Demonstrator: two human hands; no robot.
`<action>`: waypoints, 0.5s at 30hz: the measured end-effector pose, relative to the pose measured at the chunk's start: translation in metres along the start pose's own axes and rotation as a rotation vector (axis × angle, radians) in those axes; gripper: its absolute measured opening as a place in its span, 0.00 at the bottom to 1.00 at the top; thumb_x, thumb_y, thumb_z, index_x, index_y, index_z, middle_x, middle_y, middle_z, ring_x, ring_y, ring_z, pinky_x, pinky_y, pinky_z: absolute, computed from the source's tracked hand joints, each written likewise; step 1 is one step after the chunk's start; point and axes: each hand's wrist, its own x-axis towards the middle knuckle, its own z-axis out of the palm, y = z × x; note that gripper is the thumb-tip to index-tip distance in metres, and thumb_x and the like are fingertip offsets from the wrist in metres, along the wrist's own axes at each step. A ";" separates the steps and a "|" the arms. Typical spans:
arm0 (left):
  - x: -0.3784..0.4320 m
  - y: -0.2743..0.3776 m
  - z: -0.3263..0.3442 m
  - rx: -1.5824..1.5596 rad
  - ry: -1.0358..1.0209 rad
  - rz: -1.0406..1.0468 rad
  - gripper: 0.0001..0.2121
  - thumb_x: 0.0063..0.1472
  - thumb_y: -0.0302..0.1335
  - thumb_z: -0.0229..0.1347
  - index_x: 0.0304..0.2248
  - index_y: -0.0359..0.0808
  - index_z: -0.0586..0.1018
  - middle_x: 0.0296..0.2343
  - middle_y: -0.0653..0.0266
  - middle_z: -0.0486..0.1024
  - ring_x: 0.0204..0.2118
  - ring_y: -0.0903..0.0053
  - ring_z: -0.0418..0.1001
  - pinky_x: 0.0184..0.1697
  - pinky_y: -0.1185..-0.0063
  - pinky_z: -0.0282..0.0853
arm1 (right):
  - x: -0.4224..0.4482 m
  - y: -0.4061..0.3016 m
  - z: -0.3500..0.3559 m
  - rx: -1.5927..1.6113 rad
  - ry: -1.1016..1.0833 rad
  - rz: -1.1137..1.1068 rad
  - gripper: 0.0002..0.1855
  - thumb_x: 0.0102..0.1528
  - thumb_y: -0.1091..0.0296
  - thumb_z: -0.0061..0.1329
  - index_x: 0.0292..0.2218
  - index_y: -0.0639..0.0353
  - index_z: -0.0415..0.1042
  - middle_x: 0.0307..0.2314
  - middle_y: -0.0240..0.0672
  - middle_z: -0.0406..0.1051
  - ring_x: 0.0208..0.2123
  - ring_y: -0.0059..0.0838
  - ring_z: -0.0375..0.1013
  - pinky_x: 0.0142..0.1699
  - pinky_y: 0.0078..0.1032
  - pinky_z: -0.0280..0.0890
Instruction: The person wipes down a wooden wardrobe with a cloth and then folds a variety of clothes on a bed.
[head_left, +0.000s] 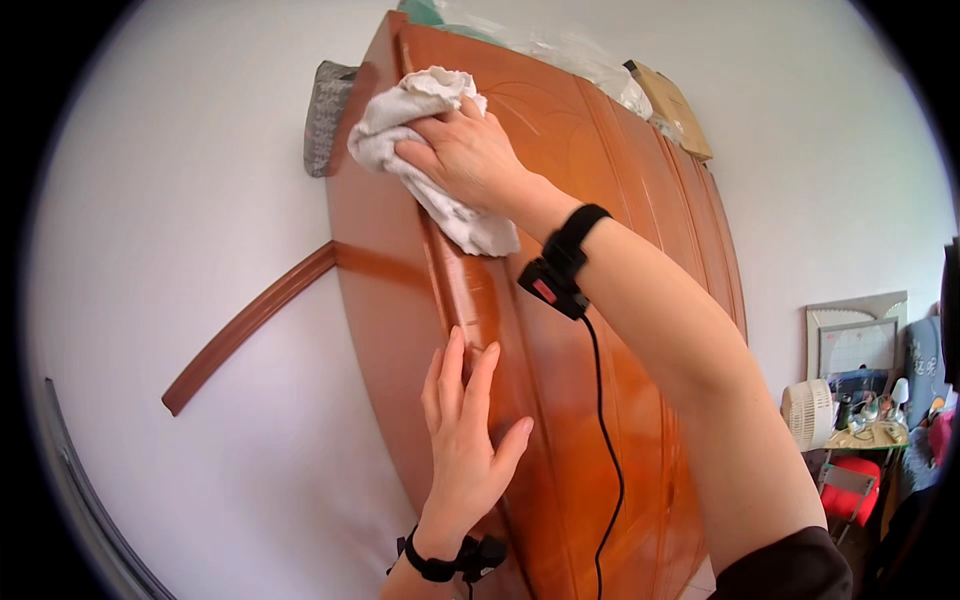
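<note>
A tall wooden wardrobe (592, 300) with a glossy reddish-brown finish stands before me. My right hand (469, 154) presses a crumpled white cloth (450, 202) against the upper part of its front corner, the thumb and fingers spread over the fabric. Lower down, my left hand (472, 427) is raised beside the same corner edge, its fingers apart and holding nothing; the fingertips are at or close to the wood. Each wrist wears a black strap with a small device, and a black cable (611, 442) hangs from the right one.
Plastic bags (577, 64) and a cardboard box (675, 109) lie on top of the wardrobe. A gray patterned item (330, 120) and wooden trim (255, 322) are at the left. A white fan (808, 415), a cluttered table (866, 436) and a red-seated chair (849, 489) are at the right.
</note>
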 end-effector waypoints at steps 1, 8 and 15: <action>0.000 0.006 0.004 0.012 -0.009 0.012 0.32 0.49 0.23 0.57 0.55 0.37 0.60 0.59 0.52 0.44 0.59 0.52 0.44 0.58 0.62 0.46 | 0.002 0.012 0.001 0.000 0.017 0.009 0.24 0.56 0.46 0.36 0.46 0.49 0.70 0.46 0.40 0.65 0.51 0.47 0.57 0.52 0.39 0.56; -0.002 0.032 0.022 0.314 -0.058 -0.045 0.31 0.49 0.22 0.55 0.54 0.35 0.60 0.59 0.52 0.45 0.60 0.57 0.43 0.60 0.66 0.41 | -0.016 0.095 -0.001 -0.067 -0.065 0.332 0.29 0.59 0.40 0.28 0.49 0.53 0.64 0.46 0.45 0.65 0.51 0.46 0.62 0.52 0.39 0.60; -0.019 0.048 0.047 0.406 0.010 -0.114 0.26 0.49 0.25 0.57 0.50 0.37 0.67 0.57 0.51 0.50 0.59 0.49 0.44 0.58 0.61 0.44 | -0.090 0.215 0.012 -0.039 0.021 0.746 0.30 0.59 0.41 0.25 0.51 0.51 0.63 0.47 0.43 0.66 0.53 0.48 0.58 0.54 0.55 0.49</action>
